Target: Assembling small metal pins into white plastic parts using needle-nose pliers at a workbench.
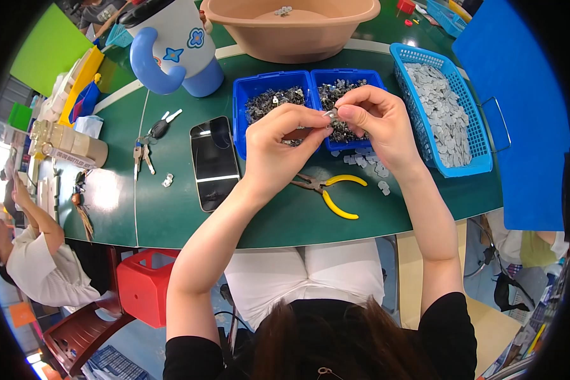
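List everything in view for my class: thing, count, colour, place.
Table: one, green, centre
Basin: one, tan, far side
Handled tumbler: one, white and blue, upper left
Bins: two, blue, centre
Small parts: many, dark, in bins
Mesh basket: one, light blue, right
Flat pieces: many, pale grey, in basket
Loose pieces: several, pale, on table
Pliers: one, yellow-handled, below bins
Smartphone: one, black, left of bins
Keys: several, metallic, left of smartphone
Bottle: one, beige, left
Panel: one, blue, far right
Stool: one, red, lower left
Co-worker: one in white, left
Background: too cluttered to count
Held piece: one, grey, centre
Left hand: one, bare, on held piece
Right hand: one, bare, on held piece
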{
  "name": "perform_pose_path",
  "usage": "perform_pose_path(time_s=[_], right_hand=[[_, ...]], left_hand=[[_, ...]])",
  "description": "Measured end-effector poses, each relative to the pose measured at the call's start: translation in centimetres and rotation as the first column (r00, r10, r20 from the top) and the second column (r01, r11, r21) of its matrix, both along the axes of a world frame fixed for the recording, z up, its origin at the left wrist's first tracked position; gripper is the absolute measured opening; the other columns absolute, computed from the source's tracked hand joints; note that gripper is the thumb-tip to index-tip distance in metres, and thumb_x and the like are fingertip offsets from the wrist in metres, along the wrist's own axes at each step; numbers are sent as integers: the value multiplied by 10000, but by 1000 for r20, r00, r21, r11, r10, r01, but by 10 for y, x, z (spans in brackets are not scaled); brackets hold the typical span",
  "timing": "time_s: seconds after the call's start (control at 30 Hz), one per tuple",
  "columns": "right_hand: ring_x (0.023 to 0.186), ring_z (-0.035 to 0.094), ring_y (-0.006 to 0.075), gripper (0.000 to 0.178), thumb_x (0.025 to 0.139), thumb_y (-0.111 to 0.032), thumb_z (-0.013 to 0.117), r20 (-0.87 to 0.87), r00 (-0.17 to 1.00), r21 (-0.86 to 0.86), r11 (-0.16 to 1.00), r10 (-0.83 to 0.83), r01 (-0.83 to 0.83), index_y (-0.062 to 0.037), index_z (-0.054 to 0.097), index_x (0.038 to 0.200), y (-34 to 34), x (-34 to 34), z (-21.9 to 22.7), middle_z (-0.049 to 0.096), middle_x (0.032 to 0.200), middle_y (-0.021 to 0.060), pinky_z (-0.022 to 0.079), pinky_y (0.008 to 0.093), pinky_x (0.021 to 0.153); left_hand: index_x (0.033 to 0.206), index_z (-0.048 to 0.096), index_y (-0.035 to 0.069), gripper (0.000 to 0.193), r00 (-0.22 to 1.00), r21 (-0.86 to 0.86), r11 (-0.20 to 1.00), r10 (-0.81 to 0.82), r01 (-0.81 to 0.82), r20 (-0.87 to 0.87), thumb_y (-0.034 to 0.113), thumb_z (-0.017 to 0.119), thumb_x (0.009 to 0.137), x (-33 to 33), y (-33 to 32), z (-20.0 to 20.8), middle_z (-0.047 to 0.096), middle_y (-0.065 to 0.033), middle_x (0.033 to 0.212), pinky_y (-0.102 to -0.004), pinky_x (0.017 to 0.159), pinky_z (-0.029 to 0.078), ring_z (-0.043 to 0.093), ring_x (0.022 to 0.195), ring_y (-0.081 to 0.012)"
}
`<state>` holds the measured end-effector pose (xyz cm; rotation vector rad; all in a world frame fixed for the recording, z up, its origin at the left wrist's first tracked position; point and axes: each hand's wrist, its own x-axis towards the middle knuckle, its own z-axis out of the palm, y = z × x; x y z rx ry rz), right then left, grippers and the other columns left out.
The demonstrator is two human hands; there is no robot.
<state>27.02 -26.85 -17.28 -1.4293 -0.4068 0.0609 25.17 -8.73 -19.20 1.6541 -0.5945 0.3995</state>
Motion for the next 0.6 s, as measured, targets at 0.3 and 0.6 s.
perform_pose_path(time_s=[0.3,0.6], right_hand=[[625,489,51,107,831,-113,666,-50,998,21,999,40,-39,-28,631,884,3,-1,0,613,754,16,374,183,553],[622,466,49,101,829,-108,664,-25,1000,47,999,14,-13,-30,628,883,3,-2,0,585,764,-1,362,183,552]], left_hand=[[885,670,-7,186,998,-2,999,33,-33,59,-88,696,721,0,0,-1,641,-81,924,-229,723,560,643,846,-136],[884,673,-4,189,999,-17,1000,17,-17,42,-93,695,719,0,0,-1,642,-83,918,-222,707,559,642,834,-131]])
